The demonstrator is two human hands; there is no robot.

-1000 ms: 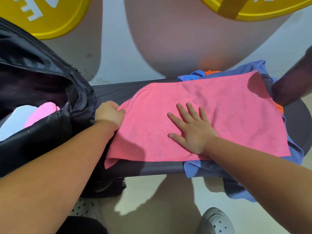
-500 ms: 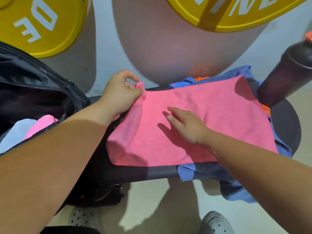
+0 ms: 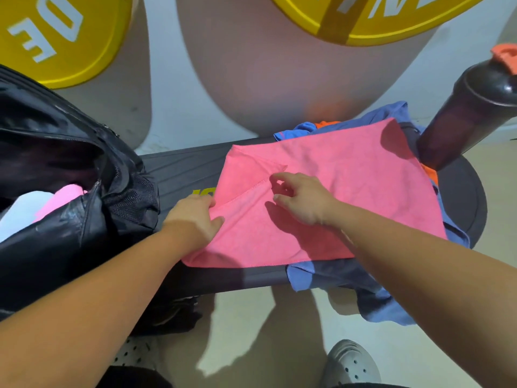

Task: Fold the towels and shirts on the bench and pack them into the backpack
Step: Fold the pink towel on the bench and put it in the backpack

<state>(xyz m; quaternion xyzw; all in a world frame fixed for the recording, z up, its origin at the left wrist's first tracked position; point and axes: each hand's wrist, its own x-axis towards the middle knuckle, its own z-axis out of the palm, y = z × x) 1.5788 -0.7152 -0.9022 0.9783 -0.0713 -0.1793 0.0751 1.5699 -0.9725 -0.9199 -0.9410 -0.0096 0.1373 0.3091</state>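
Though only part-folded, lies flat as top layer on the surface (image 3: 179, 169): pink towel (image 3: 349, 191), over a blue shirt (image 3: 377, 303) and an orange item (image 3: 429, 172). Long axis left-right along the surface. Left end turned over toward the middle, flap corner ending near mid-width.

Left hand (image 3: 193, 217): on the flap's near-left edge, thumb on top of the cloth. Pinching or just pressing, cannot tell; underside hidden.
Right hand (image 3: 302, 200): just over the flap corner, fingers loosely curled and apart, holding nothing visible.

Backpack (image 3: 84, 219): open, just beside the left end of the surface, 1 white and 1 pink item already inside. Nearer the left hand.

Key relation, as a judgement: flap corner directly under the right hand, unfolded remainder of the towel stretching away to the right of both hands. Right hand nearer for both. Likely next: flatten flap, then bring right end over along the long axis, left hand as anchor.

Risks: dragging the shirt along underneath; clipping the dark bottle (image 3: 461, 116) standing near the towel's far-right corner.
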